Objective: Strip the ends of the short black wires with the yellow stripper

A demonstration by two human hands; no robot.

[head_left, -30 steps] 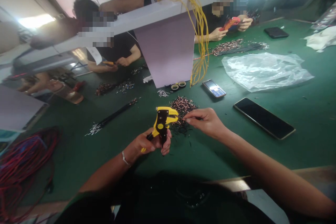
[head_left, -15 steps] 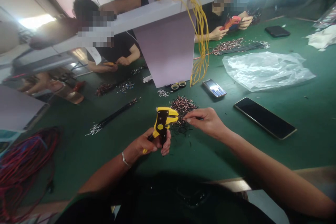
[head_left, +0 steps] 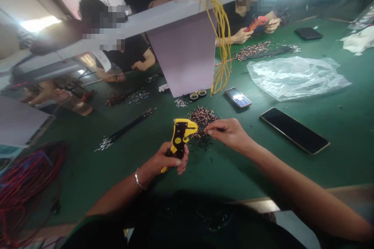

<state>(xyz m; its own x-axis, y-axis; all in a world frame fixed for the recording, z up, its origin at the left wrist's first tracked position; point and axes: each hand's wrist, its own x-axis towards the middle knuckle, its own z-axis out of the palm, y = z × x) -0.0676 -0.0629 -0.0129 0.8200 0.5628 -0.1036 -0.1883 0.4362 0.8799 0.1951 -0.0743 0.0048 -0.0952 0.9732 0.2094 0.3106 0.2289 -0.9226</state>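
Note:
My left hand (head_left: 172, 157) is wrapped around the handles of a yellow and black wire stripper (head_left: 179, 134), held upright with its jaws pointing right. My right hand (head_left: 229, 132) is closed in a pinch just to the right of the jaws, on what looks like a short wire (head_left: 206, 130); only a tiny end of it shows. A small gap separates the fingertips from the stripper. Behind both hands lies a pile of short dark wires with coppery ends (head_left: 203, 116), partly covered by the tool and fingers.
On the green table (head_left: 233, 179) lie a keypad phone (head_left: 238, 98), a smartphone (head_left: 295, 130), a plastic bag (head_left: 298, 78), tape rolls (head_left: 198, 94) and a bundle of black wires (head_left: 125, 128). Red cables (head_left: 29, 183) are coiled at left. Yellow wires (head_left: 223, 46) hang from a shelf; co-workers sit beyond.
My left hand and the stripper have shifted slightly, and the thumb now lies further across the handles. My right hand is nearly still. Behind the shelf, a standing person's arm has moved right.

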